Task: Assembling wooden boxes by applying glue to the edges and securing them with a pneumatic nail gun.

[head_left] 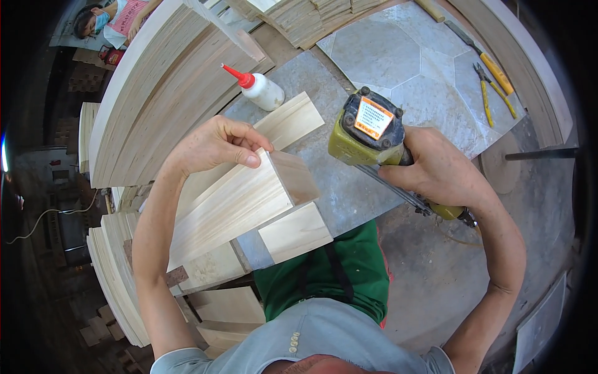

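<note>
My left hand [215,146] is closed on the upper corner of a pale wooden board [240,202], thumb on its face and fingers behind. A short end board [296,179] meets this long board at an angle, forming a corner. My right hand [439,165] grips a green and black nail gun [353,148] by its handle. The gun is held above the worktable, to the right of the boards and apart from them. A small flat board [298,232] lies at the near table edge. Behind the corner lies another board [298,119].
A white squeeze bottle [266,93] with a red nozzle stands behind the boards. Curved wooden panels [168,81] stack up at left. Yellow-handled pliers [484,93] and a chisel [495,71] lie at far right on a tiled panel [380,53]. Another person [115,22] is at far left.
</note>
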`<state>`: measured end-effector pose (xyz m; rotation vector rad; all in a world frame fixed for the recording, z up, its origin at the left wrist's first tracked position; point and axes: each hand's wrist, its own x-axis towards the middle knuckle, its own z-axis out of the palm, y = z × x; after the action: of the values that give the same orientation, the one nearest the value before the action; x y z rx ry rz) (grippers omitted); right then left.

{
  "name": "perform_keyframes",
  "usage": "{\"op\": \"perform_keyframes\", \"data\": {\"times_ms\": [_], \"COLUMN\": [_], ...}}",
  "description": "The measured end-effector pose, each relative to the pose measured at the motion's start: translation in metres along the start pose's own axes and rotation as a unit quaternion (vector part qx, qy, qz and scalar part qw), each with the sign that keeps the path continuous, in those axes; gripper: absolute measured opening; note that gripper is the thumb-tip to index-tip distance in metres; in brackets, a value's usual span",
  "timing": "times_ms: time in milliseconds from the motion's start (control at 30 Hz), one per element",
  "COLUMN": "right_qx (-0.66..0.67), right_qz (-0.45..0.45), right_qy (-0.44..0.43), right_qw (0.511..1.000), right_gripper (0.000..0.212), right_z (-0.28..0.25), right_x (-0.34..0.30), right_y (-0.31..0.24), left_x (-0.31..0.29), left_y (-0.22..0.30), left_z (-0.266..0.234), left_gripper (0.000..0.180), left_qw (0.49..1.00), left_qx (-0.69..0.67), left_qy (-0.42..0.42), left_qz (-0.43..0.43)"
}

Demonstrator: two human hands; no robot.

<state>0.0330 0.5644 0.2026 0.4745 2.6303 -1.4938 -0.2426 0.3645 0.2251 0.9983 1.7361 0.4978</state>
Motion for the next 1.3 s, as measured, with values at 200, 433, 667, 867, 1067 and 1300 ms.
{"op": "perform_keyframes", "data": {"times_ms": [200, 433, 667, 867, 1067, 1300], "right_qx": [-0.004, -0.065, -0.166, -0.225, -0.239, -0.242], "right_qz": [-0.011, 0.021, -0.026, -0.061, -0.095, -0.127], "right_qy": [0.016, -0.046, -0.105, -0.118, -0.128, -0.155], "right_qw": [1.0, 0.997, 0.98, 0.965, 0.958, 0.949], "right_gripper": [0.032, 0.034, 0.03, 0.031, 0.031, 0.027], "right_z": [-0.023, -0.029, -0.028, -0.024, -0.024, -0.025], "right_x": [-0.006, 0.016, 0.047, 0.057, 0.061, 0.071], "right_y": [-0.038, -0.104, -0.14, -0.152, -0.157, -0.161], "left_x": [-0.007, -0.013, -0.015, -0.015, -0.015, -0.007], "left_y": [-0.015, -0.033, -0.033, -0.032, -0.033, -0.043], "left_z": [0.013, 0.022, 0.023, 0.024, 0.027, 0.031], "left_gripper": [0.029, 0.032, 0.036, 0.034, 0.035, 0.05], "left_qw": [0.993, 0.978, 0.983, 0.982, 0.982, 0.975], "left_qx": [-0.111, -0.181, -0.159, -0.152, -0.154, -0.156], "left_qy": [0.041, 0.052, 0.058, 0.063, 0.059, 0.104], "left_qz": [0.03, 0.089, 0.076, 0.092, 0.095, 0.116]}}
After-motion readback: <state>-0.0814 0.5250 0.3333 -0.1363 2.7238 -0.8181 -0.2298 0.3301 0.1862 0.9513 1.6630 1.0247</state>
